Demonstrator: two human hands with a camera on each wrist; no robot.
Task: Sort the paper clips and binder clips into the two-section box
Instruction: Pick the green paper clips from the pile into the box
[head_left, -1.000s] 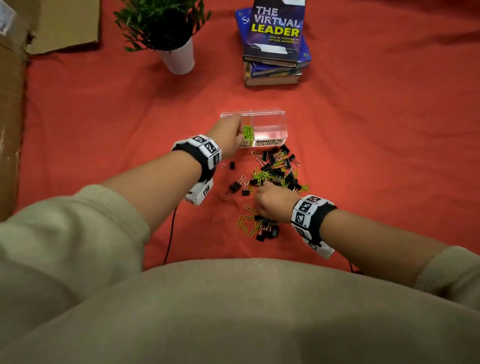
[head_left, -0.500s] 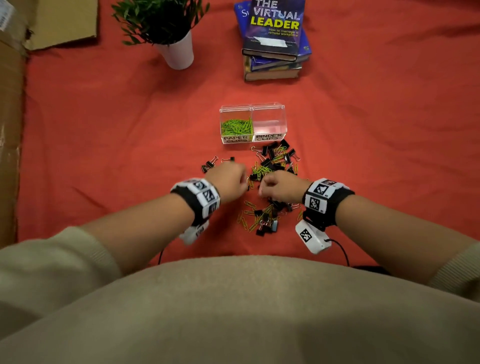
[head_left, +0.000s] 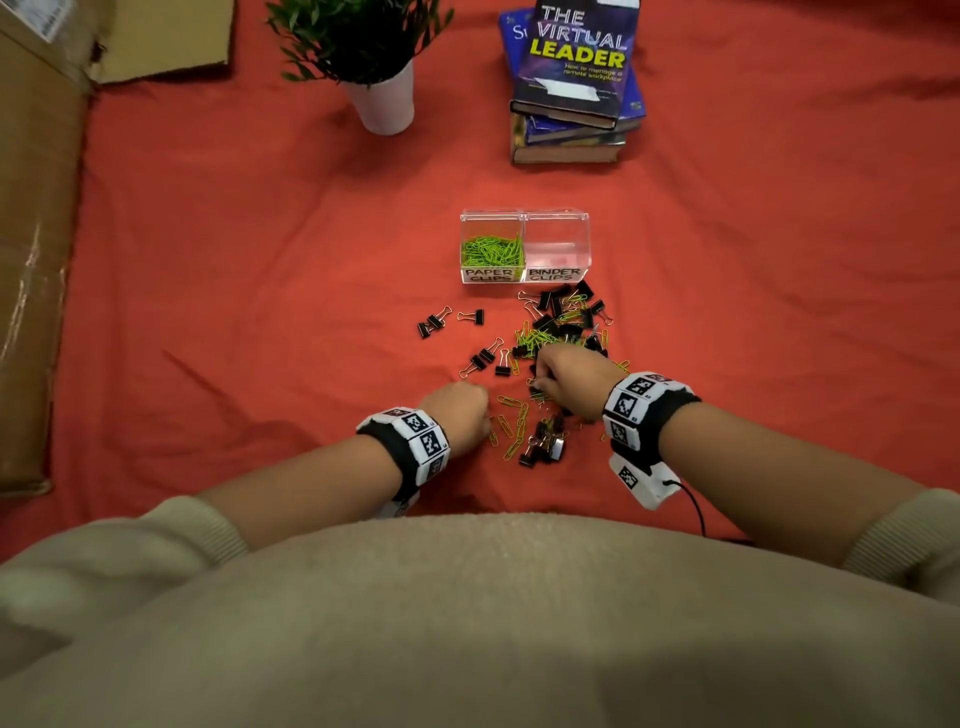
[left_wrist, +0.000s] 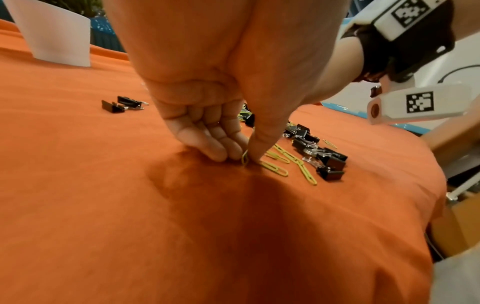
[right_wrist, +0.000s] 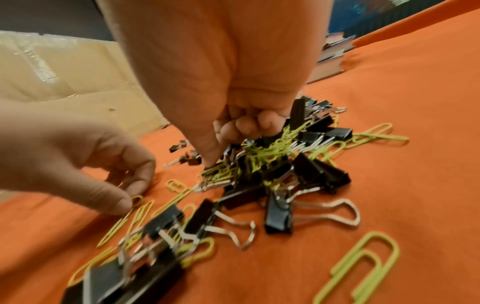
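Note:
The clear two-section box (head_left: 524, 215) stands on the red cloth; green paper clips (head_left: 491, 250) fill its left "PAPER CLIPS" section, while the right "BINDER CLIPS" section (head_left: 556, 244) looks bare. A mixed pile of black binder clips (head_left: 558, 304) and green paper clips (head_left: 535, 338) lies in front of it. At the pile's near left edge my left hand (head_left: 485, 415) pinches a green paper clip (left_wrist: 245, 158) between thumb and fingers, down on the cloth. My right hand (head_left: 537, 379) is in the pile with fingers curled round a bunch of green paper clips (right_wrist: 272, 144).
A white-potted plant (head_left: 382, 98) and a stack of books (head_left: 571, 83) stand at the back. A cardboard box (head_left: 31, 260) lines the left edge. A few stray binder clips (head_left: 431, 325) lie left of the pile. A cable (head_left: 696, 509) trails from my right wrist.
My left hand came back from the box's paper clip section to the near left edge of the pile and took a paper clip. My right hand stayed in the pile, shifting slightly right.

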